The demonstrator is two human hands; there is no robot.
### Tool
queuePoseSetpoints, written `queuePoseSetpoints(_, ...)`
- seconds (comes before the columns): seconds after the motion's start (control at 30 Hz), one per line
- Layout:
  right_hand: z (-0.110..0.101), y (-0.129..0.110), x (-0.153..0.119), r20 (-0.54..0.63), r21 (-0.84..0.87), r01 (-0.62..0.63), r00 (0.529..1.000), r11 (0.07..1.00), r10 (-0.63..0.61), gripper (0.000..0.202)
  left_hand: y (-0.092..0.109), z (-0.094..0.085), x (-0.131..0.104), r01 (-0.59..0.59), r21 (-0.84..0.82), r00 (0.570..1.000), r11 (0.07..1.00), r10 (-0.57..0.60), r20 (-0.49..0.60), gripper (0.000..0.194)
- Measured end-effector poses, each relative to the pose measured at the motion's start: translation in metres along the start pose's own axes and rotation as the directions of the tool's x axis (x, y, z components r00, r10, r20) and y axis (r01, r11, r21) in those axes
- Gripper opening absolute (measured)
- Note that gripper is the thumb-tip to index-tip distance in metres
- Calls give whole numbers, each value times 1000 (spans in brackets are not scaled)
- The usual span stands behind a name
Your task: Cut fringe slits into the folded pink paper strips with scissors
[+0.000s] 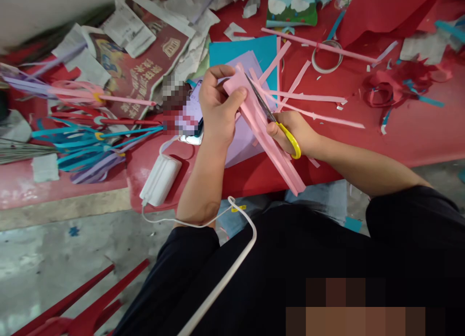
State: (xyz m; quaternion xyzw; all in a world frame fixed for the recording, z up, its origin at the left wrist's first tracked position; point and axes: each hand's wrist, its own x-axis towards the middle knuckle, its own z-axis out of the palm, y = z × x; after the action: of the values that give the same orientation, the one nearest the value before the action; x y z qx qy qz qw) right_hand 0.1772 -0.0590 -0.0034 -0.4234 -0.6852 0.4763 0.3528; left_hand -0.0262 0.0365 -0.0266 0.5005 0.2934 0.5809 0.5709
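My left hand (pixel 222 101) pinches the upper end of a folded length of pink paper (pixel 269 142) between thumb and fingers. Yellow-handled scissors (pixel 293 141) are in my right hand (pixel 296 130), its fingers closed about the handles. Their blades lie along the pink paper, pointing up towards my left hand; whether they are cutting through it I cannot tell. Below both hands lie lilac sheets (pixel 238 149) over a teal sheet (pixel 232 50). Several narrow pink strips (pixel 308 98) fan out to the right of the paper.
A white power bank (pixel 160 180) with a cable sits left of my forearm, near a phone (pixel 192 111). Teal paper loops (pixel 80 140), newspaper (pixel 138 65) and a tape roll (pixel 327 57) lie on the red table (pixel 417 132). A red stool (pixel 90 307) stands lower left.
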Motion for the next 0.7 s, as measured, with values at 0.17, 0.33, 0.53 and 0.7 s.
queuePoseSetpoints(0.17,3,-1,-1,-131,-45,4,991,999,-10,79,2,2,0,46,1,998,999,-46,-52,71)
queuePoseSetpoints(0.33,2,-2,6,-196,56,39,980,998,-27,74,18,14,-5,96,71,988,993,-86,-130,49)
queuePoseSetpoints(0.53,-5,-5,9,-81,199,38,996,979,-22,52,23,16,-6,205,36,971,978,-198,-135,65)
queuePoseSetpoints(0.7,-5,-7,7,-84,227,35,996,973,-16,39,26,17,-11,268,-81,961,960,-272,-47,59)
